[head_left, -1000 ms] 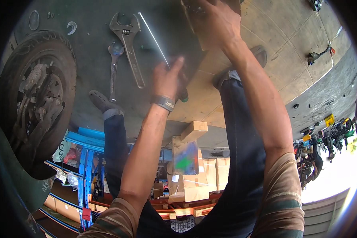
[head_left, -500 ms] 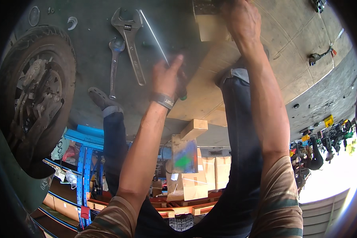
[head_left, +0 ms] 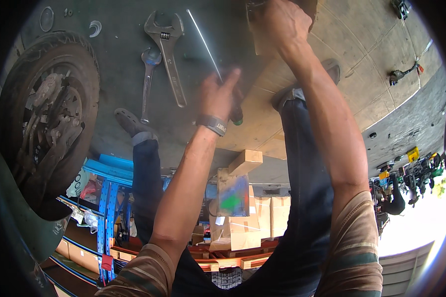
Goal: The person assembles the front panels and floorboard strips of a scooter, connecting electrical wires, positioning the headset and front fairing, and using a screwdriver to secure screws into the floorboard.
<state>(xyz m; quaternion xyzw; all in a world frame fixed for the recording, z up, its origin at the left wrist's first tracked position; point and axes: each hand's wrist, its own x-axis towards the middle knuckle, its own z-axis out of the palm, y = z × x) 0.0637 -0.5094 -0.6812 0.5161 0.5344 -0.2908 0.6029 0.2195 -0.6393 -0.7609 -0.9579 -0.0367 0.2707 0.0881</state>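
Note:
My left hand (head_left: pixel 218 99), slightly blurred, is closed round the dark handle of a screwdriver (head_left: pixel 204 42). The long bright shaft points away toward the upper left, and the green-tipped butt shows beneath the hand. To its left, an adjustable wrench (head_left: pixel 172 64) and a smaller combination wrench (head_left: pixel 147 86) lie side by side on the dark floor. My right hand (head_left: pixel 287 27) is at the top edge, its fingers curled over something dark and brown. That object is blurred and partly cut off, so I cannot make out its kind.
A wheel with a tyre (head_left: pixel 47 119) stands at the left. Flattened cardboard (head_left: pixel 262 114) covers the floor between my feet. A wood block (head_left: pixel 245 161), blue shelving (head_left: pixel 105 218) and cartons (head_left: pixel 245 230) show lower down. A dark tool (head_left: pixel 401 74) lies at right.
My right hand has shifted left and slightly down, covering more of the pale piece under it. My left hand and the screwdriver sit slightly farther right; the whole view has shifted a little that way.

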